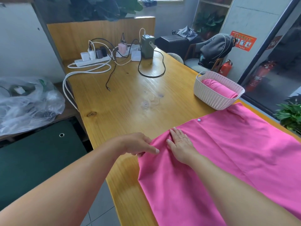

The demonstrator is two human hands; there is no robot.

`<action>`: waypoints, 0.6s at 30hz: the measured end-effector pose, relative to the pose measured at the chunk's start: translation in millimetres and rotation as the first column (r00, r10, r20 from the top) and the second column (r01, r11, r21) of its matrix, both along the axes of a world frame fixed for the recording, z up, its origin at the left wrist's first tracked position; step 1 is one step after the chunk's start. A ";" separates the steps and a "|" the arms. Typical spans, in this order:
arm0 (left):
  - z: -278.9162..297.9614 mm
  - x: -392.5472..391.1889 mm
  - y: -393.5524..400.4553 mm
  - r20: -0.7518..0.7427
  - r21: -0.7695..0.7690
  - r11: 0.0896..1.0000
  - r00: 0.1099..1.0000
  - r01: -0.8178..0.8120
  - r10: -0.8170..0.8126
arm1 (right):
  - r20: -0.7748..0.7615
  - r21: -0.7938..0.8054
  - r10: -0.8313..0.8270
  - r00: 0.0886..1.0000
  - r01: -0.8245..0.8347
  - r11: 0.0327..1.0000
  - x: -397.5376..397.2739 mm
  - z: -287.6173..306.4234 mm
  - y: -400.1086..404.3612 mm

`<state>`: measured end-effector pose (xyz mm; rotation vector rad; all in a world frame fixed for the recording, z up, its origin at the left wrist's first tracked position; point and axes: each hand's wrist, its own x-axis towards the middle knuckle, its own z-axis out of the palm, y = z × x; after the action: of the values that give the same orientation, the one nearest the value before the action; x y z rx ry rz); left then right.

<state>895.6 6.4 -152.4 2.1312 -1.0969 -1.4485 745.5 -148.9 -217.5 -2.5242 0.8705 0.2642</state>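
Pink cloth [228,160]: left hand [138,144] pinches its left edge, right hand [180,143] presses flat; basket [210,93] stands well apart.

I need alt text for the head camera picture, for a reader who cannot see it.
A person's left hand pinches the edge of a pink cloth spread on a wooden table while the right hand presses flat on it. Behind, a white basket holds a rolled pink cloth; a power strip lies at the far end.
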 end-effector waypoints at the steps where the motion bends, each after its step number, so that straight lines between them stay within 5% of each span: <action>1: 1.4 1.6 0.7 -0.059 -0.032 0.999 0.998 -0.005 0.003 | -0.001 0.004 0.005 1.000 -0.005 1.000 -0.1 0.4 -1.1; 3: 3.8 6.8 2.5 -0.089 -0.075 0.996 0.996 -0.039 0.032 | -0.003 0.011 0.012 1.000 -0.012 1.000 -0.4 1.0 -2.8; 9: 8.5 33.1 20.9 0.404 -0.016 1.000 0.915 -0.007 0.013 | -0.004 0.001 0.019 1.000 -0.019 1.000 -1.8 0.1 -2.6; 15: -13.9 16.6 28.7 0.634 0.111 0.990 0.774 -0.082 -0.007 | -0.017 -0.050 0.033 0.999 -0.034 0.998 -2.7 -1.2 2.7; 18: -26.8 5.1 28.4 0.630 0.095 0.967 0.767 -0.234 0.124 | -0.010 -0.084 0.043 0.999 -0.043 0.995 -4.0 1.0 7.7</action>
<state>900.7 34.9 -179.2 2.8587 -0.9386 -0.7694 741.5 -141.2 -216.5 -2.6244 0.8480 0.2571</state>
